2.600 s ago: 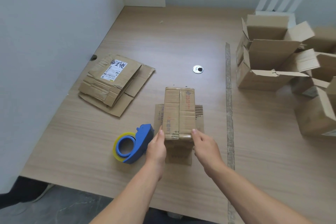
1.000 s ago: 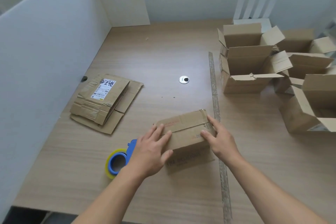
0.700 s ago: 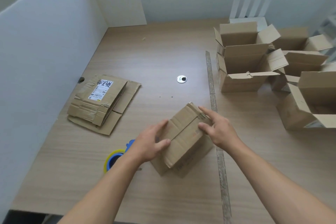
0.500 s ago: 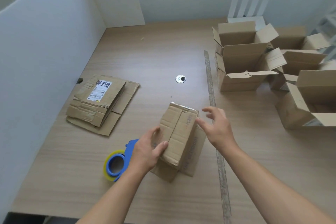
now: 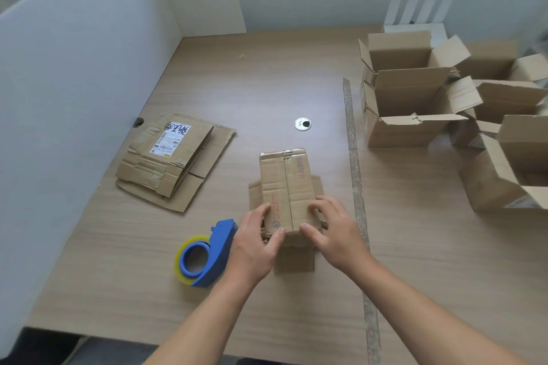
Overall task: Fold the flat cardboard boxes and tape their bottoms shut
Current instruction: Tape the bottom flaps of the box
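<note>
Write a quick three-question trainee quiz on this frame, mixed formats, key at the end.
1. True or false: the blue tape dispenser lies on the table just left of the left hand.
2. Where is the stack of flat cardboard? A) by the left partition B) inside an open box C) under the dispenser
3. How many hands hold the near end of the folded box?
Key: 1 true; 2 A; 3 two, the left hand and the right hand.
</note>
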A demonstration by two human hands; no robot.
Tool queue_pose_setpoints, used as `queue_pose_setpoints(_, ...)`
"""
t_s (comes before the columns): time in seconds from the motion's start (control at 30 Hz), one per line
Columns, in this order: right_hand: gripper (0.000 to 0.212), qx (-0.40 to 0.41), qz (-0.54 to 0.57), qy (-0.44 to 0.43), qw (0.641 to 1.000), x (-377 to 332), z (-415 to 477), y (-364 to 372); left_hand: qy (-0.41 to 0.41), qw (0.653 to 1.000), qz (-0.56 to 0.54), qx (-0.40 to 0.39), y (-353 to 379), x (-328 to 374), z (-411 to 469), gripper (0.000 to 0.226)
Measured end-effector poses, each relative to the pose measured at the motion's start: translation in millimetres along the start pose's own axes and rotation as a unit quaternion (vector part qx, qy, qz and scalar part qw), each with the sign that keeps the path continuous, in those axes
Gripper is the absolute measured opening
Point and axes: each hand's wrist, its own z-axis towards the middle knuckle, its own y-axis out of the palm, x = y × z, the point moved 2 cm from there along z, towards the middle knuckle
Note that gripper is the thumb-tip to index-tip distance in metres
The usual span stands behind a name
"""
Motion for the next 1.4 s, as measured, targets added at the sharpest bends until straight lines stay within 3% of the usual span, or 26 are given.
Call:
queue_pose_setpoints(0.13,0.037,-0.041,-0.138,-0.053,0.988,3.2,1.7,0.1,0.074,0.993,0.097,-0.008,-6.3,1.9,8.2,0.048)
queue_pose_setpoints(0.3,0.037,-0.041,-0.206,-0.087,0.974,-5.4,3.7,-6.2,0.131,0.959,0.249,0.043,-37.2,-27.8,-0.4,0.046)
queue_pose_setpoints(0.37,0.036,-0.034,-0.221,-0.108,0.969,-8.4,4.0,-4.8,0.078,0.94,0.331,0.039,-49.6,-49.9,-6.5,0.048)
queue_pose_setpoints(0.47,0.032,-0.014,-0.231,-0.137,0.963,-16.3,2.8,-1.5,-0.086,0.903,0.416,-0.063,-61.7,-83.0,-13.3,0.071)
queue_pose_setpoints(0.6,0.038,-0.018,-0.207,-0.146,0.967,-24.9,-0.8,4.2,-0.126,0.908,0.381,-0.117,-53.7,-100.6,-22.9,0.084)
queue_pose_setpoints(0.87,0.04,-0.003,-0.149,-0.125,0.981,-27.9,-5.4,4.1,-0.103,0.914,0.389,-0.045,-39.1,-108.4,-29.4,0.08)
queue_pose_setpoints(1.0,0.04,0.017,-0.133,-0.119,0.984,-30.7,-2.6,-1.2,-0.087,0.959,0.27,-0.012,-47.7,-101.0,-29.8,0.077)
queue_pose_setpoints(1.13,0.042,0.015,-0.111,-0.128,0.985,-37.3,3.1,-4.0,0.025,0.977,0.211,0.014,-73.4,-82.2,-33.6,0.084)
queue_pose_setpoints(1.27,0.04,-0.005,-0.07,-0.158,0.985,-52.6,12.3,-5.1,0.186,0.944,0.265,0.064,-94.6,-56.7,-33.5,0.069)
queue_pose_setpoints(1.4,0.041,-0.1,0.003,-0.174,0.98,-68.2,17.8,-5.3,0.296,0.912,0.275,0.067,-107.7,-33.1,-30.5,0.068)
